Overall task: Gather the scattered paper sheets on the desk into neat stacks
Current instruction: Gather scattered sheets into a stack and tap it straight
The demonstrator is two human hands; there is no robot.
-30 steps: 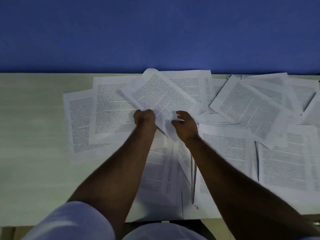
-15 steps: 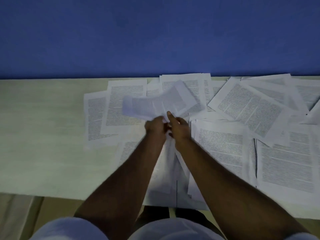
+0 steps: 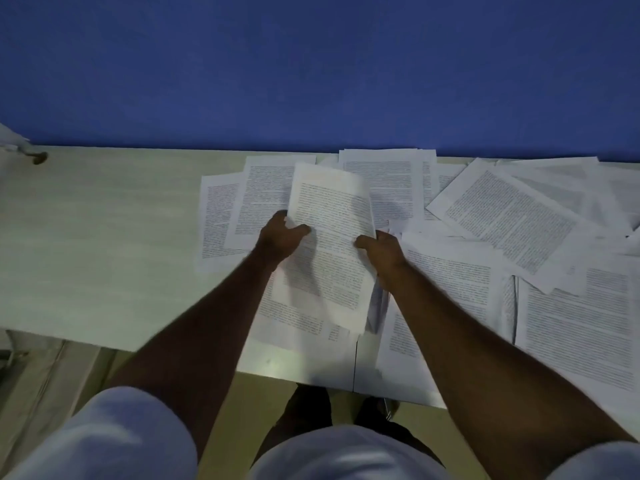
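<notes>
Printed white sheets (image 3: 512,220) overlap across pale wooden desk (image 3: 104,237); left hand (image 3: 282,235) and right hand (image 3: 381,249) grip the curved printed sheet (image 3: 330,237) above them.

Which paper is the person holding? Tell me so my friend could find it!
Look at the pale desk under the blue wall, then at the spread of printed sheets on it. Find the two hands in the middle: the left hand and right hand each pinch a side of the held sheet. It alone is lifted and curved; the others lie flat.
</notes>
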